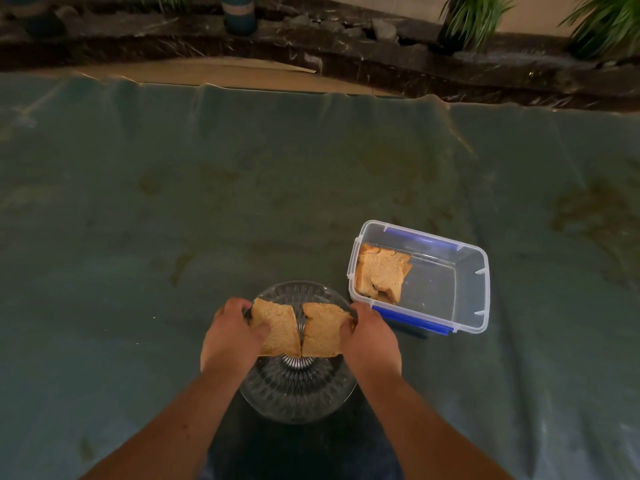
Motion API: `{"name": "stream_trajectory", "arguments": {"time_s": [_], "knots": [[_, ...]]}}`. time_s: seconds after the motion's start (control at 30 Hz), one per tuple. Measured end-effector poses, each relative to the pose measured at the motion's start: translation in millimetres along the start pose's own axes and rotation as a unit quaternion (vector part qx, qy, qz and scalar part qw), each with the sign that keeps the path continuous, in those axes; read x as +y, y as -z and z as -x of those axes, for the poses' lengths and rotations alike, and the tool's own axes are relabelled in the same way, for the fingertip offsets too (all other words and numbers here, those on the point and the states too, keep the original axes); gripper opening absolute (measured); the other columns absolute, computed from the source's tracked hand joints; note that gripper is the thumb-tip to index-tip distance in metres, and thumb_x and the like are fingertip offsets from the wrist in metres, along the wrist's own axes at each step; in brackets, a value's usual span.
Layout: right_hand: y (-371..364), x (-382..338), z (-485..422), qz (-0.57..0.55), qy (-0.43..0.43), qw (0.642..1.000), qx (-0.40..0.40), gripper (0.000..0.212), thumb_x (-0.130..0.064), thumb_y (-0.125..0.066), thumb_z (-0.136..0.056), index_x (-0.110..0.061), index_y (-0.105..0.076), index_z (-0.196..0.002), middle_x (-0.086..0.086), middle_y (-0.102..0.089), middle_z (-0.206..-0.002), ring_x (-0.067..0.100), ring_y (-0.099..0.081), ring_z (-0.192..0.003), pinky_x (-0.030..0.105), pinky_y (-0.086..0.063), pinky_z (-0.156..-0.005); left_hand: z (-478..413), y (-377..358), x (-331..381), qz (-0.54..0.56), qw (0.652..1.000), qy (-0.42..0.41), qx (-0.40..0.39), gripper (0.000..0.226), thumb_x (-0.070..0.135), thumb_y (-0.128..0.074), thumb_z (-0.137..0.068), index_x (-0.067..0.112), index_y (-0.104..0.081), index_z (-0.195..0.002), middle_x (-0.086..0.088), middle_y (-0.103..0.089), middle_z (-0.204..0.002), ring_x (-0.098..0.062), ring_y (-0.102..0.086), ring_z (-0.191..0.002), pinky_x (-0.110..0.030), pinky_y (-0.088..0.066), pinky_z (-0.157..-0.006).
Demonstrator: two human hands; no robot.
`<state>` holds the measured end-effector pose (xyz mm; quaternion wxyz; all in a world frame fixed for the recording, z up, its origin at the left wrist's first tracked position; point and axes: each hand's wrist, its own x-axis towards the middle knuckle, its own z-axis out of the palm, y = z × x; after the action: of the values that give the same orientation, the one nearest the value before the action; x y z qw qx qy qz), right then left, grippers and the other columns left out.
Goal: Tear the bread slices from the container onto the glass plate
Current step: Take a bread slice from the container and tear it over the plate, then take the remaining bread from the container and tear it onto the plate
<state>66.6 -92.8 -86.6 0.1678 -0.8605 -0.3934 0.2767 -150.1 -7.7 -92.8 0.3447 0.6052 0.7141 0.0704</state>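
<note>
A brown bread slice (300, 329) is held over the cut-glass plate (298, 393). It is split down the middle from the far edge, with the two halves still touching at the near edge. My left hand (230, 336) grips the left half (277, 330) and my right hand (372, 337) grips the right half (323, 329). To the right of the plate stands a clear plastic container (460, 282) with blue clips. More bread slices (381, 273) lean against its left end.
Everything rests on a grey-green cloth (173, 220) spread over the ground. Beyond its far edge lie a strip of cardboard (221, 72), a dark stone ledge (381, 60), a blue pot (239, 12) and green plants (474, 15).
</note>
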Motion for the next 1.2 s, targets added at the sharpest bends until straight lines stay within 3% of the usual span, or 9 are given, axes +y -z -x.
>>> {"name": "stream_trajectory", "arguments": {"time_s": [0.17,0.27,0.4,0.57,0.67,0.77,0.93,1.07,1.2], "knots": [[7,12,-1,-0.001,-0.006,1.0,-0.003,0.026,-0.039,-0.056,-0.097,-0.027,-0.056,-0.12,-0.003,-0.063,-0.101,0.016,-0.064,-0.085,0.04,-0.059,-0.076,3,-3,13,-0.007,1.0,-0.008,-0.004,0.045,0.042,-0.077,-0.083,0.03,-0.057,-0.121,0.005,-0.059,-0.113,-0.02,-0.062,-0.089,-0.037,-0.048,-0.072],[10,19,0,0.009,0.009,0.999,-0.031,0.025,-0.043,-0.058,-0.097,-0.031,-0.055,-0.12,-0.007,-0.064,-0.1,0.011,-0.063,-0.085,0.034,-0.056,-0.074,8,-6,21,-0.012,1.0,-0.017,-0.018,0.04,0.042,-0.075,-0.084,0.033,-0.056,-0.118,0.004,-0.061,-0.108,-0.02,-0.064,-0.086,-0.038,-0.052,-0.071],[21,19,1,0.053,0.052,0.997,-0.037,0.012,-0.047,-0.054,-0.095,-0.036,-0.057,-0.092,-0.013,-0.06,-0.077,0.003,-0.057,-0.068,0.024,-0.047,-0.059,11,-8,37,-0.02,0.998,-0.034,-0.047,0.021,0.042,-0.069,-0.086,0.038,-0.06,-0.104,0.011,-0.064,-0.096,-0.01,-0.062,-0.081,-0.035,-0.051,-0.068],[55,6,-7,0.054,0.15,0.985,0.061,0.032,-0.052,-0.041,-0.09,-0.031,-0.047,-0.066,-0.013,-0.05,-0.056,0.003,-0.05,-0.048,0.02,-0.035,-0.046,13,-8,72,-0.033,0.991,-0.088,-0.092,0.007,0.04,-0.069,-0.088,0.036,-0.065,-0.084,0.017,-0.069,-0.084,-0.009,-0.067,-0.079,-0.034,-0.057,-0.072],[80,-3,-37,0.006,0.108,0.986,0.123,0.025,-0.048,-0.044,-0.092,-0.03,-0.054,-0.077,-0.012,-0.056,-0.062,0.005,-0.053,-0.053,0.026,-0.044,-0.049,14,-9,99,-0.048,0.982,-0.158,-0.094,0.007,0.04,-0.066,-0.09,0.034,-0.065,-0.087,0.015,-0.069,-0.085,-0.009,-0.067,-0.08,-0.033,-0.054,-0.067],[92,-9,-73,-0.018,-0.013,0.997,0.069,0.016,-0.038,-0.055,-0.093,-0.028,-0.058,-0.105,-0.001,-0.068,-0.093,0.015,-0.061,-0.076,0.037,-0.053,-0.074,16,-13,130,-0.084,0.967,-0.219,-0.1,0.009,0.043,-0.065,-0.092,0.037,-0.06,-0.089,0.011,-0.067,-0.091,-0.013,-0.064,-0.081,-0.033,-0.048,-0.064],[82,-18,-107,0.064,-0.057,0.996,-0.007,0.063,-0.038,-0.069,-0.086,-0.013,-0.042,-0.137,0.015,-0.053,-0.133,0.038,-0.054,-0.118,0.049,-0.048,-0.1,12,-21,166,-0.123,0.956,-0.255,-0.08,0.007,0.038,-0.063,-0.095,0.033,-0.058,-0.092,0.008,-0.062,-0.088,-0.012,-0.059,-0.074,-0.032,-0.043,-0.058],[69,-19,-116,0.143,-0.073,0.986,-0.034,0.088,-0.051,-0.074,-0.08,-0.008,-0.031,-0.143,0.019,-0.042,-0.142,0.04,-0.048,-0.126,0.048,-0.047,-0.099,6,-26,187,-0.123,0.96,-0.242,-0.063,0.009,0.035,-0.061,-0.095,0.03,-0.057,-0.089,0.004,-0.062,-0.085,-0.017,-0.06,-0.073,-0.033,-0.044,-0.059],[63,-16,-118,0.194,-0.065,0.978,-0.037,0.087,-0.046,-0.074,-0.082,-0.008,-0.028,-0.146,0.019,-0.041,-0.139,0.038,-0.049,-0.123,0.046,-0.051,-0.095,2,-32,201,-0.121,0.964,-0.223,-0.072,0.01,0.036,-0.063,-0.093,0.033,-0.056,-0.088,0.005,-0.064,-0.088,-0.015,-0.059,-0.073,-0.031,-0.039,-0.055]]}}
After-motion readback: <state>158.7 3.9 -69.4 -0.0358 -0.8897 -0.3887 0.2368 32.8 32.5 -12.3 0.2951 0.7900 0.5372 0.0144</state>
